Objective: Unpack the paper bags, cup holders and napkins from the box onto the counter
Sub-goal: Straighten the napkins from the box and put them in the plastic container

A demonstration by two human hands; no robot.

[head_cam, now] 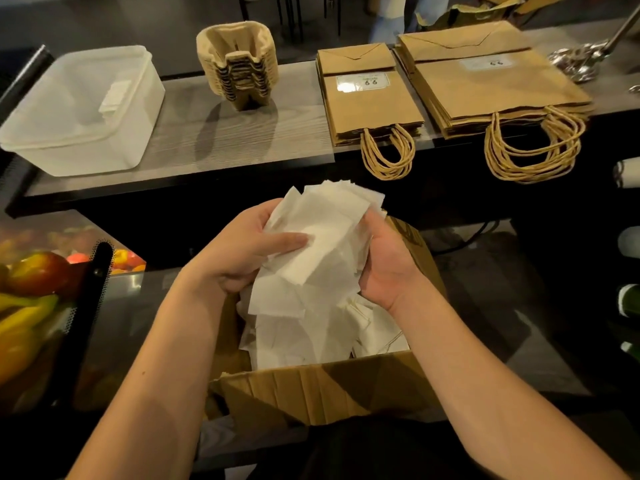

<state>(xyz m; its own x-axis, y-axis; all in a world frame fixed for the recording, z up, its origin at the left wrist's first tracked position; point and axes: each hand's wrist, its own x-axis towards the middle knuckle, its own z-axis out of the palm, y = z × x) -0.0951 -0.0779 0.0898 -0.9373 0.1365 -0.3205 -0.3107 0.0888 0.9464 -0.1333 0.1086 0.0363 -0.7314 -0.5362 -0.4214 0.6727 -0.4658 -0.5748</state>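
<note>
Left hand (pixel 247 249): at 9 o'clock of the bundle, fingers curled round a loose sheaf of white napkins (pixel 322 244), thumb laid flat across the top sheet.
Right hand (pixel 388 268): at 3 o'clock of the same sheaf, palm turned inward, fingers wrapped behind the paper and gripping it.
Napkins: lifted clear above the open cardboard box (pixel 322 386); more loose napkins heaped inside, directly beneath the hands.
Box: at 6 o'clock of the frame, front flap creased and folded outward, below the counter's edge.
Counter (pixel 194 133): grey wood-grain top running across 12 o'clock.
Cup holders (pixel 239 60): nested pulp stack, standing on end at 11 o'clock on the counter.
Small paper bags (pixel 370 98): flat brown stack at 12 o'clock, twisted handles hanging over the near edge, white label on top.
Large paper bags (pixel 485 81): second flat stack just beside the first, at 1 o'clock, handles likewise overhanging.
Plastic tub (pixel 83 109): translucent, lidded, at 10 o'clock on the counter, well apart from the bags.
Fruit (pixel 31 292): red and yellow, blurred, at 8 o'clock behind a black mesh edge.
</note>
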